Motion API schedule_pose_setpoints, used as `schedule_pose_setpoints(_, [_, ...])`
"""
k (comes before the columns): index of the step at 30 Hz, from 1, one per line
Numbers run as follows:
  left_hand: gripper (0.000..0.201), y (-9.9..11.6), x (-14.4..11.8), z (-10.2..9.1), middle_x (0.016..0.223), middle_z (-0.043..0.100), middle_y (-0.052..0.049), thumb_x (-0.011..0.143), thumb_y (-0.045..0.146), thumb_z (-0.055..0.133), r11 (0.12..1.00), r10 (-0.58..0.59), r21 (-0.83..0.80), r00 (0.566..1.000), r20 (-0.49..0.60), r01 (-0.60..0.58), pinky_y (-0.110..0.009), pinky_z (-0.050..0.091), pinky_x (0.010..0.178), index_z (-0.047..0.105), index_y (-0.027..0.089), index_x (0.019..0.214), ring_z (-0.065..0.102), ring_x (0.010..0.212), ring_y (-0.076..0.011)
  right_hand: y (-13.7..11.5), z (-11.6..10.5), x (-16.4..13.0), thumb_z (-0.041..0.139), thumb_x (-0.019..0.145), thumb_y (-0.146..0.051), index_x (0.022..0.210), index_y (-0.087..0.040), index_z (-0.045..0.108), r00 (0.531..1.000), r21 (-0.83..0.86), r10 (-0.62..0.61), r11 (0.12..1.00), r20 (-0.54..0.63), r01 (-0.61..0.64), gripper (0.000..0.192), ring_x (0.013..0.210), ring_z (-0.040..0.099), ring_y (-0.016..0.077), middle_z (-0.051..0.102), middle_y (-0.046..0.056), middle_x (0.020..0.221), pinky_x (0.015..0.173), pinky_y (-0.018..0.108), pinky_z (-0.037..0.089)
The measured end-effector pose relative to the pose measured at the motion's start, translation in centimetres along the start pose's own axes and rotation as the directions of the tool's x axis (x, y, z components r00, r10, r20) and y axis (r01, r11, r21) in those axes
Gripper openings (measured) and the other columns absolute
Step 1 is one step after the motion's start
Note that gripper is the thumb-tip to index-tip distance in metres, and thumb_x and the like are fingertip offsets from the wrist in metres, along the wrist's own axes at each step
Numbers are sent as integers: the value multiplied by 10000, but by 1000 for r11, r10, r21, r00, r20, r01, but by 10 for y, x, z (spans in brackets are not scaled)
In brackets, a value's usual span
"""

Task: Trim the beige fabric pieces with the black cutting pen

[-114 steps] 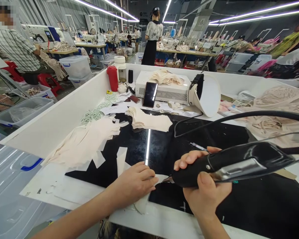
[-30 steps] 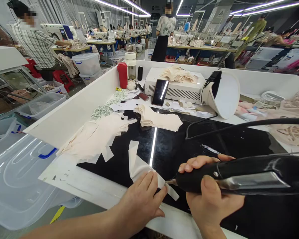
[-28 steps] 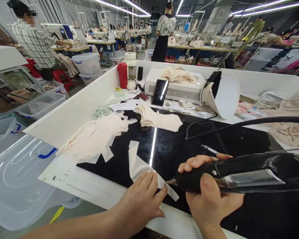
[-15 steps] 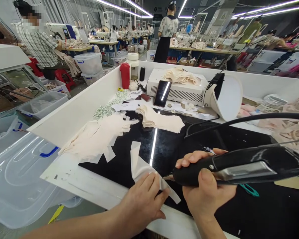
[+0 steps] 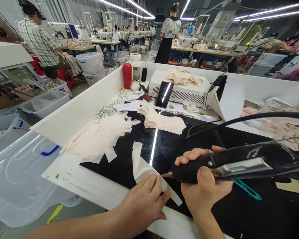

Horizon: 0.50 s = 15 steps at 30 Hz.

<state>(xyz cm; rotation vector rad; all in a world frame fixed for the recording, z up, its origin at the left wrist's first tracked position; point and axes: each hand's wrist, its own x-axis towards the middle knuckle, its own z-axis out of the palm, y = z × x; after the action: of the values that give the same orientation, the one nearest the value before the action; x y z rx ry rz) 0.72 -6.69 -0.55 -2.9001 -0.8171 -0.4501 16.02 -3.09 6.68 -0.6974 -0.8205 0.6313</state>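
Observation:
My right hand [image 5: 203,189] grips a long black handheld cutting tool [image 5: 239,162] with a cord running off to the right; its metal tip meets the edge of a white fabric strip [image 5: 142,166] lying on the black work surface [image 5: 214,139]. My left hand [image 5: 144,202] presses flat on the near end of that strip, fingers spread, just left of the tool tip.
Cream fabric offcuts [image 5: 97,136] pile at the left, a neat stack [image 5: 161,121] lies beyond. A white box [image 5: 179,91] with a phone [image 5: 164,94], a white lamp head [image 5: 226,96], a red bottle [image 5: 127,75] stand behind. Clear plastic bins [image 5: 20,176] sit left. Other people work at far tables.
The strip's near end has shifted from under my left palm to stick out right of it, at the tool tip. Over the last second the hands hardly moved; a teal clip came into view.

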Motion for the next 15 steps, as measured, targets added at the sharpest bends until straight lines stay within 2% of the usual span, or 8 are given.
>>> schedule_pose_setpoints(11, [847,1,-1,3,1358,613,-217,787,663,796,999,-14,-48,1000,7,15,-459,480,1097,518,156,1406,611,1262,-350,5,3,1,767,803,-245,1151,-283,587,1000,-24,26,999,15,-26,393,634,623,142,668,-56,803,553,306,578])
schedule_pose_setpoints(13, [782,-4,2,-5,1327,633,-188,826,644,776,993,1,-118,1000,-19,-4,-444,478,1113,540,149,1384,617,1253,-325,2,2,4,781,791,-242,1147,-280,591,999,-14,32,999,9,-32,405,637,623,143,674,-54,800,557,305,579])
schedule_pose_setpoints(15, [611,-14,4,-16,1286,662,-142,947,553,696,984,31,-175,999,-32,-36,-392,460,1147,563,121,1358,608,1266,-274,-5,1,7,804,766,-255,1134,-272,602,1000,-15,21,1000,-5,-21,420,632,615,148,674,-52,784,547,305,577])
